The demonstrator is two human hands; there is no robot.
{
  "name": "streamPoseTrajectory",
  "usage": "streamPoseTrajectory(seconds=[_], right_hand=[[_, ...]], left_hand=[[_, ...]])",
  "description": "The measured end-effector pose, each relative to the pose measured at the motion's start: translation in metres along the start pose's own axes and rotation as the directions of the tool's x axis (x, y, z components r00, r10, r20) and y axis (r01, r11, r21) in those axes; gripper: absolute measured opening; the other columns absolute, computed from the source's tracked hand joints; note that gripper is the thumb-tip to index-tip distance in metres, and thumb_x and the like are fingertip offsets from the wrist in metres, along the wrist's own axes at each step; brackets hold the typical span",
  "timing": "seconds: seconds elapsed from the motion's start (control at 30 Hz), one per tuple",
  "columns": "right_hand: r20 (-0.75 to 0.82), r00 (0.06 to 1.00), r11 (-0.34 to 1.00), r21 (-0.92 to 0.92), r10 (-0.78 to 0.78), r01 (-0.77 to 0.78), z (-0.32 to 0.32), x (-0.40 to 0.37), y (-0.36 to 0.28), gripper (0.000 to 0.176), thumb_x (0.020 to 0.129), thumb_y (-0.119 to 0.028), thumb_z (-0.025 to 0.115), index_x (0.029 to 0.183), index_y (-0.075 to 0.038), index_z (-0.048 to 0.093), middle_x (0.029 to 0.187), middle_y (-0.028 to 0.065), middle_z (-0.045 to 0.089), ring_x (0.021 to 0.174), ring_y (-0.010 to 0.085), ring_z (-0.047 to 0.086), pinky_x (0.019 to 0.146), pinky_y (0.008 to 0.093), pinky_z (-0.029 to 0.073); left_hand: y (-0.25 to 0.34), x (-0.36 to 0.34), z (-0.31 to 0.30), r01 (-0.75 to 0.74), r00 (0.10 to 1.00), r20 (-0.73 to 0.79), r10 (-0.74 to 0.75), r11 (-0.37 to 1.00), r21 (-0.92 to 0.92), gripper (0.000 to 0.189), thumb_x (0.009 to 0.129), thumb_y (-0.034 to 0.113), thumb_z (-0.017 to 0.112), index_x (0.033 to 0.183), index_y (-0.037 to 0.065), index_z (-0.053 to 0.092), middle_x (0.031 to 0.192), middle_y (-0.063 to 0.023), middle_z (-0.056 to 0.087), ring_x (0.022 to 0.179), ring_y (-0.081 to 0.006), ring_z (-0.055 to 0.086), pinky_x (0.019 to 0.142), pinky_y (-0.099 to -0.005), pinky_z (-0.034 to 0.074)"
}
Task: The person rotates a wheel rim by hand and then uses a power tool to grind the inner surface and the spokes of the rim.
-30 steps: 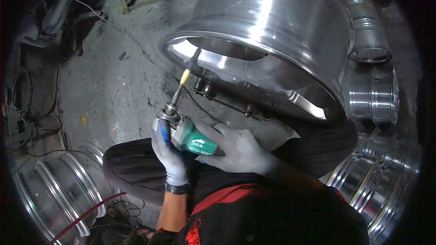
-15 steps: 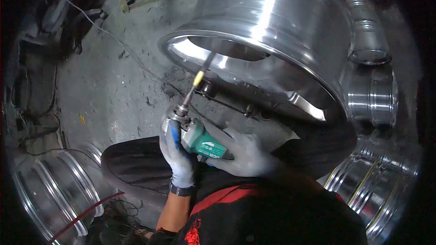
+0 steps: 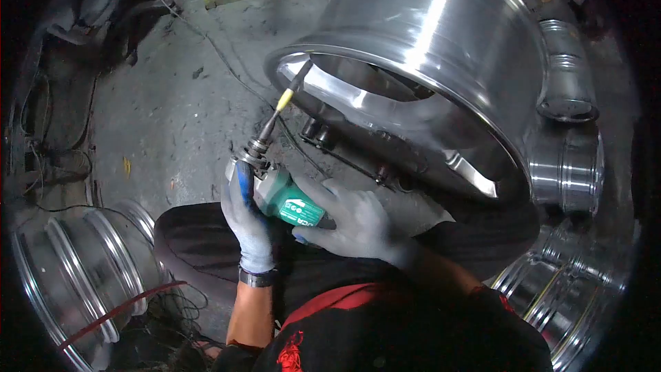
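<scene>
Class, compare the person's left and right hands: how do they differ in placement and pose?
Placement: the left hand grips the green power tool near its metal shaft; the right hand holds its rear end. Pose: the left hand points up the picture, whereas the right hand reaches in from the side. Both are gloved in grey.

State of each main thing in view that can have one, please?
Power tool: held two-handed; running or not, cannot tell
Left hand: gloved, gripping the tool's front end
Right hand: gloved, gripping the tool's body
Large wheel: shiny, on its side
Wristband: fastened around left wrist
</scene>
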State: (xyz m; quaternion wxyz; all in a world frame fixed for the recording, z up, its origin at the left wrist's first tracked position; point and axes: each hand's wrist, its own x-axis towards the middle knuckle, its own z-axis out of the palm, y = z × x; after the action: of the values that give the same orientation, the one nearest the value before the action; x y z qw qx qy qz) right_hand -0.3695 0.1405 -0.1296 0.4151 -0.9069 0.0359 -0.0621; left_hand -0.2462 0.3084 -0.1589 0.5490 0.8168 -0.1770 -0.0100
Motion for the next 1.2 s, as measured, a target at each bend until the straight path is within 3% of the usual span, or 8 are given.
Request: streamPoseTrajectory(seconds=[0.1,0.2,0.47,0.67,0.87,0.97,1.07,1.2], right_hand=[[0.095,0.995,0.998,0.034,0.041,-0.045,-0.007,0.006,-0.003,0.091,0.092,-0.052,0.079,0.169,-0.018,0.043,0.121,0.0261,0.069,0.091,0.0456,0.077,0.082,0.0568,0.063],[0.075,0.996,0.997,0.049,0.048,-0.052,-0.005,0.011,-0.007,0.090,0.092,-0.051,0.080,0.167,-0.017,0.045,0.120,0.0277,0.069,0.091,0.0461,0.076,0.082,0.0565,0.063],[-0.044,0.998,0.996,-0.083,-0.047,0.043,-0.002,-0.003,-0.002,0.091,0.085,-0.046,0.091,0.158,-0.004,0.055,0.103,0.0186,0.071,0.084,0.0367,0.076,0.070,0.0465,0.060],[-0.035,0.995,0.995,-0.043,-0.090,0.089,0.004,0.011,0.002,0.091,0.085,-0.045,0.091,0.158,-0.004,0.055,0.107,0.0204,0.073,0.087,0.0386,0.076,0.074,0.0478,0.061],[0.030,0.998,0.998,-0.036,-0.052,0.054,0.001,0.012,0.003,0.089,0.088,-0.046,0.087,0.161,-0.010,0.053,0.110,0.0204,0.071,0.086,0.0392,0.076,0.073,0.0497,0.062],[0.018,0.999,0.998,-0.050,-0.042,0.043,0.000,0.007,-0.001,0.087,0.090,-0.049,0.084,0.163,-0.014,0.052,0.111,0.0187,0.069,0.085,0.0384,0.076,0.071,0.0506,0.063],[0.021,1.000,0.997,-0.077,0.003,-0.001,-0.001,0.002,-0.008,0.088,0.089,-0.050,0.085,0.162,-0.014,0.052,0.111,0.0164,0.069,0.086,0.0379,0.076,0.072,0.0504,0.063],[0.048,0.991,0.987,-0.106,0.122,-0.117,0.006,-0.002,-0.010,0.089,0.086,-0.051,0.086,0.160,-0.015,0.053,0.109,0.0142,0.069,0.085,0.0360,0.075,0.072,0.0488,0.063]], left_hand=[[0.013,0.004,0.002,0.085,0.996,-0.040,-0.085,0.996,0.007,0.039,0.120,0.033,0.044,0.121,0.003,0.068,0.112,-0.0055,0.069,0.101,-0.0141,0.069,0.090,-0.0317,0.057],[-0.006,0.001,-0.002,0.184,0.980,-0.031,-0.199,0.947,-0.265,0.053,0.086,0.005,0.082,0.136,0.002,0.063,0.117,-0.0199,0.070,0.103,-0.0404,0.069,0.089,-0.0480,0.055],[0.006,-0.002,0.004,-0.347,0.934,0.018,0.357,0.894,0.283,0.044,0.095,0.002,0.075,0.138,0.003,0.063,0.122,-0.0185,0.070,0.103,-0.0378,0.069,0.090,-0.0464,0.055],[0.001,0.003,-0.004,0.281,0.954,0.003,-0.301,0.888,-0.364,0.027,0.102,0.010,0.071,0.127,0.000,0.067,0.117,-0.0154,0.070,0.102,-0.0308,0.070,0.092,-0.0427,0.055],[-0.003,0.001,0.001,-0.189,0.976,-0.062,0.210,0.952,0.242,0.028,0.102,0.007,0.070,0.129,0.000,0.067,0.119,-0.0167,0.071,0.106,-0.0306,0.069,0.093,-0.0420,0.055],[-0.001,-0.002,0.003,0.292,0.934,-0.027,-0.357,0.803,-0.519,0.037,0.098,0.004,0.072,0.135,0.000,0.066,0.120,-0.0177,0.071,0.108,-0.0327,0.069,0.096,-0.0428,0.055],[-0.002,-0.004,0.001,-0.176,0.984,0.000,0.181,0.956,0.235,0.035,0.108,0.021,0.065,0.133,-0.003,0.068,0.119,-0.0115,0.071,0.108,-0.0220,0.066,0.101,-0.0383,0.052],[0.001,0.000,0.004,0.252,0.966,0.053,-0.251,0.885,-0.392,0.038,0.111,0.026,0.060,0.130,-0.005,0.070,0.122,-0.0176,0.072,0.110,-0.0262,0.068,0.102,-0.0386,0.051]])
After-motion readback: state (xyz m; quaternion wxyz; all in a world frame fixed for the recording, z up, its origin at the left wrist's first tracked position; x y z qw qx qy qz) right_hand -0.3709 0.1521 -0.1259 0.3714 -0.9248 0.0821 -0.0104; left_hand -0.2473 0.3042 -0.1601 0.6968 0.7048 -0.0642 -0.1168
